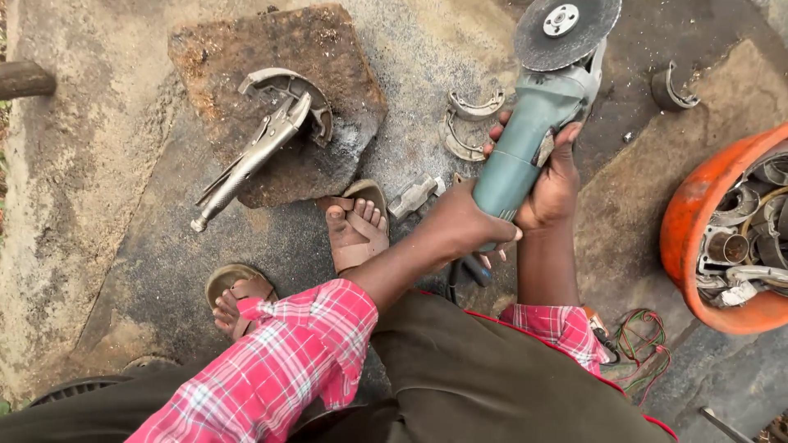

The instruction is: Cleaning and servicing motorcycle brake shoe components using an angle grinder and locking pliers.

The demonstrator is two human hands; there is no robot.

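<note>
Near, both hands, left (468,226) and right (552,184), clamped on a teal angle grinder (525,135), disc (566,31) raised at far right. Likely heavy, rigid; best gripped by the body, clear of the disc.

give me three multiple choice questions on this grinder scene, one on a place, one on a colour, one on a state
1. Where do the silver locking pliers lie?
A. on the rusty flat metal slab
B. in the orange bowl
C. across the person's lap

2. What colour is the angle grinder's body?
A. red
B. blue-green
C. yellow

3. How is the grinder held?
A. by the left hand alone
B. by both hands, disc up off the ground
C. lying loose on the ground

Answers:
1. A, the pliers rest on the slab, clamped on a curved metal piece.
2. B, the body shows blue-green below the grey disc.
3. B, the left hand grips the rear and the right hand the middle.
</note>
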